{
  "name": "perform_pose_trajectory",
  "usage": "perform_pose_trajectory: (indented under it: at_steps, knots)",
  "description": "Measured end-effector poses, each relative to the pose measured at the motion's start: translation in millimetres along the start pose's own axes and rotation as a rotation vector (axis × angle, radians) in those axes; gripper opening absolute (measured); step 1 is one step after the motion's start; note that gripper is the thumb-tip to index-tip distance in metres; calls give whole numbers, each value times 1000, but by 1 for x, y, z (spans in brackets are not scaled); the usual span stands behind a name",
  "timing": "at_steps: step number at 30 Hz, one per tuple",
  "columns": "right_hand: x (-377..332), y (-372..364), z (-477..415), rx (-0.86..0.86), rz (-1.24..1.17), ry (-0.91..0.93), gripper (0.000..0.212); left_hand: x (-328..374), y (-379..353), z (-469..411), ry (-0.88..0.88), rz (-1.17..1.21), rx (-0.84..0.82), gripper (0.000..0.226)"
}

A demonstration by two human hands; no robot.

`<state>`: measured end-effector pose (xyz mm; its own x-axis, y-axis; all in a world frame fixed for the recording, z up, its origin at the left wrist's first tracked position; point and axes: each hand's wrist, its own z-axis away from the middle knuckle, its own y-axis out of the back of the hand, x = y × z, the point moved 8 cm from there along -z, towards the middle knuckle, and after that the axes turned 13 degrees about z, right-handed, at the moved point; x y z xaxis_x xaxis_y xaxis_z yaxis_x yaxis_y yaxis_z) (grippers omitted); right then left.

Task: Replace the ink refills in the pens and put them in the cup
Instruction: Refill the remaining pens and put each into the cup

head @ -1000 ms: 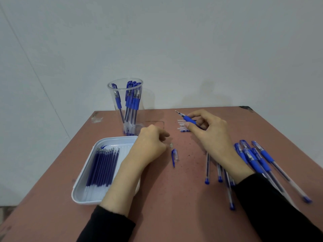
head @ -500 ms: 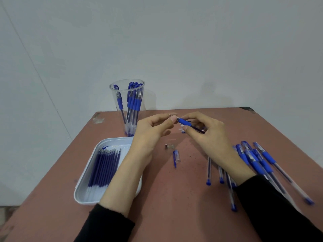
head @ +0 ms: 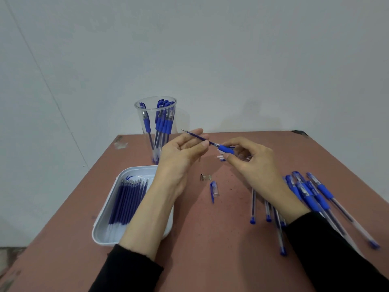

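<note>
Refill (head: 193,136): thin dark-blue rod, fine point aimed up-left, sticking out of the pen's grip end, held in the air over the table's (head: 210,249) far half.
Pen (head: 226,149): blue rubber grip shows; barrel hidden behind the right fingers.
Left hand (head: 181,157): pinches the refill, thumb on top.
Right hand (head: 252,163): curled round the pen's grip.
Cup (head: 155,131): clear, upright, behind the left hand, holding blue pens.
Cap (head: 214,189), metal tip (head: 203,177): loose on the table between the wrists.
Unclear: small clear bits (head: 220,155) behind the pen.
</note>
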<state>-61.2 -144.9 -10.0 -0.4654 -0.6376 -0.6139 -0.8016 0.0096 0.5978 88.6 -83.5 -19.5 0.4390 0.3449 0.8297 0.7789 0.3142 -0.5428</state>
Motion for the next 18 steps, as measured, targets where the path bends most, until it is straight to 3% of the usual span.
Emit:
perform_pose_trajectory:
  at_steps: [11, 18]
  knots:
    - [5, -1, -1, -21, 2, -47, 25, 7, 3, 2, -51, 153, 66, 6]
    - [26, 18, -8, 42, 27, -163, 21, 40, 9, 7, -438, 5, 180, 14]
